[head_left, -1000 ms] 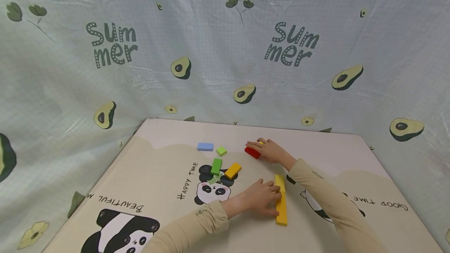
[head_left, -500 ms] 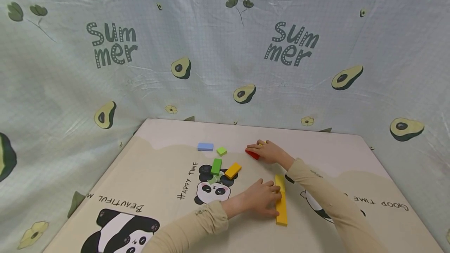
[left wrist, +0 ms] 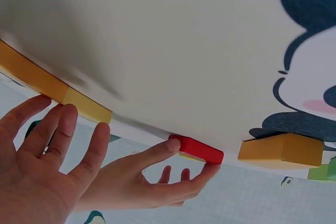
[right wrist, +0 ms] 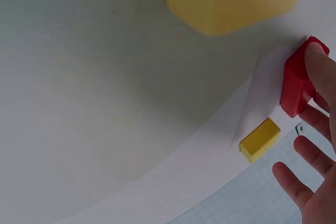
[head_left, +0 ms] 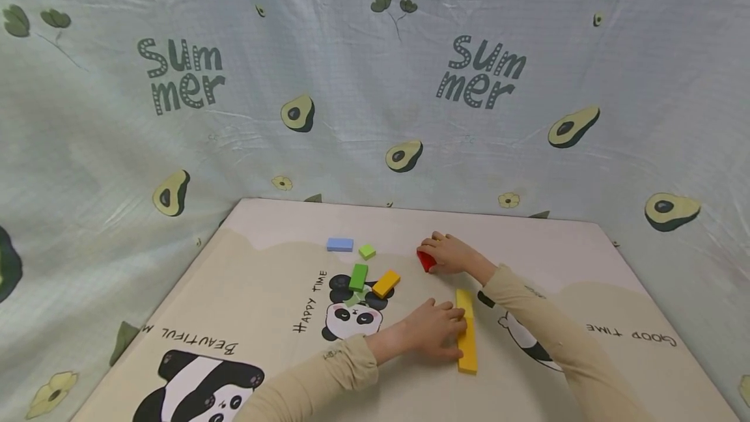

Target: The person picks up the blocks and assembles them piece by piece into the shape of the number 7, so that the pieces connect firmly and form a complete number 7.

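My right hand (head_left: 450, 254) pinches a red block (head_left: 426, 262) between thumb and index finger at the far middle of the table. In the right wrist view the red block (right wrist: 298, 80) shows a slanted side, and a small yellow block (right wrist: 260, 139) lies beside it. My left hand (head_left: 435, 331), fingers loosely extended, rests its fingertips along a row of two blocks lying end to end. The row is a yellow block (head_left: 464, 302) at the far end and an orange-yellow block (head_left: 467, 350) at the near end. Both also appear in the left wrist view.
Left of the hands lie an orange block (head_left: 386, 284), a green block (head_left: 359, 277), a small lime block (head_left: 367, 252) and a blue block (head_left: 340, 245). The table (head_left: 263, 292) wears a panda-print cover. A printed curtain (head_left: 351, 83) hangs behind it.
The red block has turned and shifted slightly right under my right hand's fingers. My left hand stays by the row. The head view has shifted a little.
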### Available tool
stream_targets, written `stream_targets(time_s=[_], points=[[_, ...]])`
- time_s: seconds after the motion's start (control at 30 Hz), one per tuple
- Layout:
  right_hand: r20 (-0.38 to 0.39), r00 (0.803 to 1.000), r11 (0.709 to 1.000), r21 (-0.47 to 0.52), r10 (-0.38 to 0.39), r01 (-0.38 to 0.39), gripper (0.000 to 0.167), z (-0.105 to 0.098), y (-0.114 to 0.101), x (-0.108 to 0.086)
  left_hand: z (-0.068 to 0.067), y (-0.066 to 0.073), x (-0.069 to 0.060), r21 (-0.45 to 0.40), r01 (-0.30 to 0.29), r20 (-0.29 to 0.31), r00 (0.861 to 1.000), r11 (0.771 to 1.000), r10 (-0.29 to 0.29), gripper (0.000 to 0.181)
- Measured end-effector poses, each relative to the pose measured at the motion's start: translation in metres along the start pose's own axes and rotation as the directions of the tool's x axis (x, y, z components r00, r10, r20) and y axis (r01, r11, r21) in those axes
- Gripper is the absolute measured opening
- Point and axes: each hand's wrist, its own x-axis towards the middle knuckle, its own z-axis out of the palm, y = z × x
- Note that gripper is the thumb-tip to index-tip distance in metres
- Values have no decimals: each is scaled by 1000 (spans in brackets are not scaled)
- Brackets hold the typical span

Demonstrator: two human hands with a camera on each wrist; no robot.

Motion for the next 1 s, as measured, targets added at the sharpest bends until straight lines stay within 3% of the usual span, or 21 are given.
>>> stream_targets(time_s=[0.27, 0.53, 1.0], points=[[-63, 998, 1000, 21, 23, -22, 53, 0, 3, -7, -2, 0, -1, 12, 8, 3, 1000, 1000, -8, 47], [-138, 990, 997, 68, 36, -27, 53, 1, 3, -28, 0, 1, 0, 18, 11, 11, 1000, 1000, -11, 47], [-72, 983, 951, 273, 170, -145, 51, -2, 6, -56, -2, 0, -1, -4, 8, 7, 1000, 1000, -8, 46]])
